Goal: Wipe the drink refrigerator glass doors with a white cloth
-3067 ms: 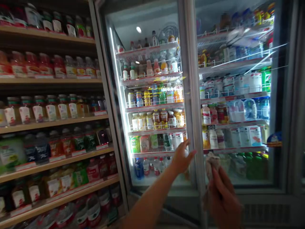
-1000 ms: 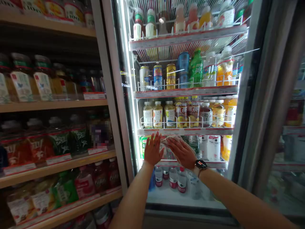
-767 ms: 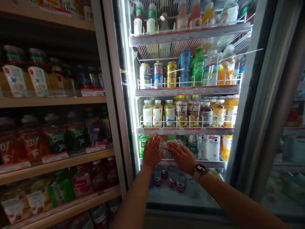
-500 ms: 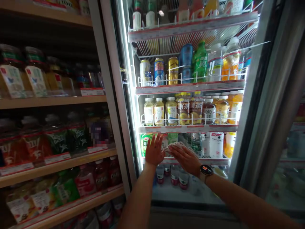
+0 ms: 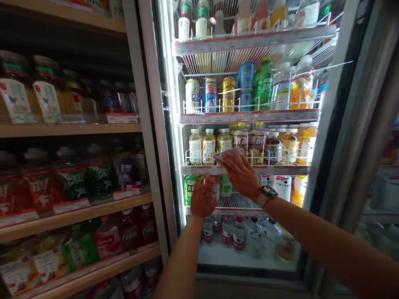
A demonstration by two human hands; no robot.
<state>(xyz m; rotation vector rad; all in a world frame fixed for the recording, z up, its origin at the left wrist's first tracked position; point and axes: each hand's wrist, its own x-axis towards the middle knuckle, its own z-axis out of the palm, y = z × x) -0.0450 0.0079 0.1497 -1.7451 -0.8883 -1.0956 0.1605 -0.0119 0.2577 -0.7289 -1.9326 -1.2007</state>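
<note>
A lit drinks fridge stands before me behind a glass door (image 5: 249, 253). My right hand (image 5: 241, 174), with a watch (image 5: 268, 191) on its wrist, presses a pale cloth (image 5: 225, 155) to the glass in front of the bottled-tea shelf. The cloth sticks out past the fingertips, and its rest is hidden under the palm. Lower and to the left, my left hand (image 5: 203, 197) lies with fingers stretched out, apparently flat against the glass. It holds nothing. Behind it, a green pack (image 5: 189, 189) shows on a fridge shelf.
Cans (image 5: 229, 94) and bottles line the fridge shelves. On the left, wooden shelves (image 5: 71, 130) carry several rows of bottled drinks (image 5: 46, 89) with price tags. A metal frame post (image 5: 149, 124) divides the two. Another dark-framed door (image 5: 352, 166) is on the right.
My right hand has moved the cloth upward across the glass, from the lower shelf to the bottled-tea shelf. My left hand has stayed nearly in place. The view has shifted slightly.
</note>
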